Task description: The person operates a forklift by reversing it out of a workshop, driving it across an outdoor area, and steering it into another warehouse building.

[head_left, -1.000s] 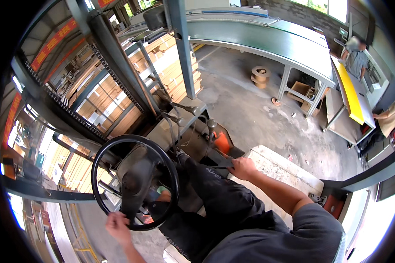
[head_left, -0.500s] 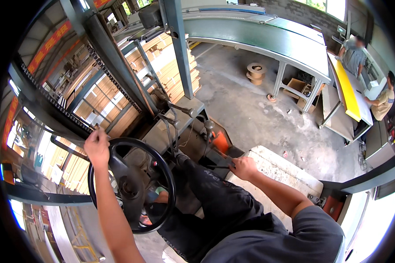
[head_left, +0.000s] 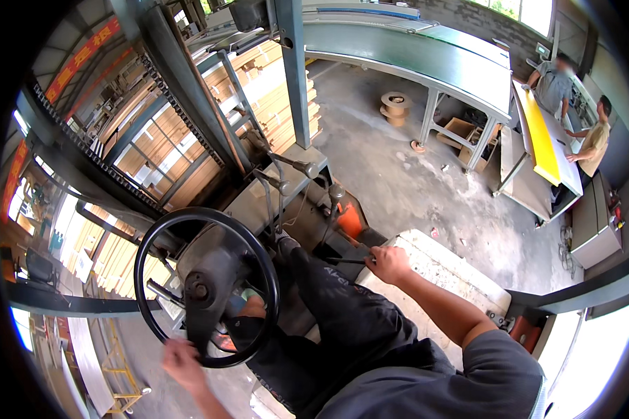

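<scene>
I sit on a forklift, with its black steering wheel [head_left: 271, 279] in front of me. My left hand [head_left: 183, 362] is at the wheel's lower left, smeared by motion, so its grip is unclear. My right hand [head_left: 388, 264] is closed on a black lever [head_left: 346, 260] beside the white side cover [head_left: 447, 265]. Several more control levers [head_left: 307, 167] stand on the dash, with an orange part [head_left: 351, 222] below them. My legs, in dark trousers [head_left: 328, 300], reach toward the footwell. The dark steel mast [head_left: 189, 91] rises ahead at left.
Stacked wooden boards [head_left: 286, 105] lie beyond the mast. A green conveyor [head_left: 398, 45] runs across the back, with a spool [head_left: 396, 112] below it. Two people [head_left: 555, 87], [head_left: 590, 143] stand at a bench holding a yellow panel [head_left: 538, 133] at right. Concrete floor [head_left: 489, 216] lies between.
My left hand went up over the wheel's upper left and has come back down to the lower left. My right hand stays on the lever. The view has shifted slightly; the tan-shirted person moved along the bench.
</scene>
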Available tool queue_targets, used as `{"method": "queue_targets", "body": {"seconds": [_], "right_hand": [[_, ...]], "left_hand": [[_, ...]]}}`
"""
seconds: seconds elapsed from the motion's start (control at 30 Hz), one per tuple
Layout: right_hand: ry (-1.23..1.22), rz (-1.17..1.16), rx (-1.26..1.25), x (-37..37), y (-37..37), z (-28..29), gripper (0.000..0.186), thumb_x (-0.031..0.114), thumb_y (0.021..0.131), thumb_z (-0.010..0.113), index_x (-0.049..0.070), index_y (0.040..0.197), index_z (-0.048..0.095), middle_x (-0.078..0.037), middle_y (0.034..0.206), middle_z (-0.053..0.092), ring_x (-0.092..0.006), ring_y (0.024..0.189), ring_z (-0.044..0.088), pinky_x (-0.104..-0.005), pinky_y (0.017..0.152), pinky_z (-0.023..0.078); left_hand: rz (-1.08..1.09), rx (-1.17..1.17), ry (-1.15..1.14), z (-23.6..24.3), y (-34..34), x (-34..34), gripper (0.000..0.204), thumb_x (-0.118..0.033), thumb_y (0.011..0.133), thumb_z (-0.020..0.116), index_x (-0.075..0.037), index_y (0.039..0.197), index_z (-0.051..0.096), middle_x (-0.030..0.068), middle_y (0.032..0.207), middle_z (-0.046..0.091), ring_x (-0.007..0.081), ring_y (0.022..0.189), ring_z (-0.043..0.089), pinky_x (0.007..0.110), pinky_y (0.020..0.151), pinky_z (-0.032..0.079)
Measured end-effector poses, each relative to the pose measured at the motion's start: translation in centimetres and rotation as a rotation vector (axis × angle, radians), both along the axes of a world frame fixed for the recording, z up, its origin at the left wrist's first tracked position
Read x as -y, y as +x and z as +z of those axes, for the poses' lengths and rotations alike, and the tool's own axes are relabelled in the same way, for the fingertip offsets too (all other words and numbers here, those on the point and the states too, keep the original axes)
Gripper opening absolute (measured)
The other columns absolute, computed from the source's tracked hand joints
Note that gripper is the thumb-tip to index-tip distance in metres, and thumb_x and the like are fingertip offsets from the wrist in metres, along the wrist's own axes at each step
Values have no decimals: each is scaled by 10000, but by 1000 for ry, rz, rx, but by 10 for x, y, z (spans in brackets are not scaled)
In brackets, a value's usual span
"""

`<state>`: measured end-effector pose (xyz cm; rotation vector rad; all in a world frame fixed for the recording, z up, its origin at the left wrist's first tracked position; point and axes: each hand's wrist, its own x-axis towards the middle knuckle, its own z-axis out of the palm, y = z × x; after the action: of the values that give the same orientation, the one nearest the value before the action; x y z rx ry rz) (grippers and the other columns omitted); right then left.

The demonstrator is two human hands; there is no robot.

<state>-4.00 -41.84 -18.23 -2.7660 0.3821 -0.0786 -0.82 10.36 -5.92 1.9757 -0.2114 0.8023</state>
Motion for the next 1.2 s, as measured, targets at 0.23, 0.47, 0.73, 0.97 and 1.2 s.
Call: {"method": "queue_targets", "body": {"seconds": [0.23,0.47,0.73,0.97,1.2], "right_hand": [[-29,-2,-50,-25,-4,3,425,468,980,574,65,960,707,-177,926,755,-361,918,736,-482,795,579],[-24,-24,-11,-38,-6,0,393,442,965,583,69,930,702,-185,918,750,-380,910,729,-490,800,575],[-18,-32,29,-29,-17,-3,378,455,964,601,99,919,719,-188,881,746,-392,860,728,-507,770,575],[-43,9,-89,22,-42,-3,439,485,998,553,80,1016,720,-169,982,765,-358,939,743,-472,793,586],[-28,-34,7,42,-53,-17,340,415,952,611,96,976,723,-173,897,751,-381,868,730,-494,763,579]], "left_hand": [[-379,115,466,39,-4,173,269,-128,882,728,-74,687,552,108,664,556,359,664,558,481,623,415],[-171,27,442,119,138,192,349,-299,973,682,-2,791,654,219,685,595,371,558,575,441,586,464],[-26,-46,37,148,200,52,359,-271,1001,629,10,786,689,77,567,571,116,520,523,318,534,416],[104,142,343,135,154,169,326,-310,978,606,-21,986,757,132,662,645,208,581,611,364,607,484],[-305,110,543,40,-46,263,302,-185,913,728,-83,673,575,137,657,580,372,637,568,482,609,422]]}}
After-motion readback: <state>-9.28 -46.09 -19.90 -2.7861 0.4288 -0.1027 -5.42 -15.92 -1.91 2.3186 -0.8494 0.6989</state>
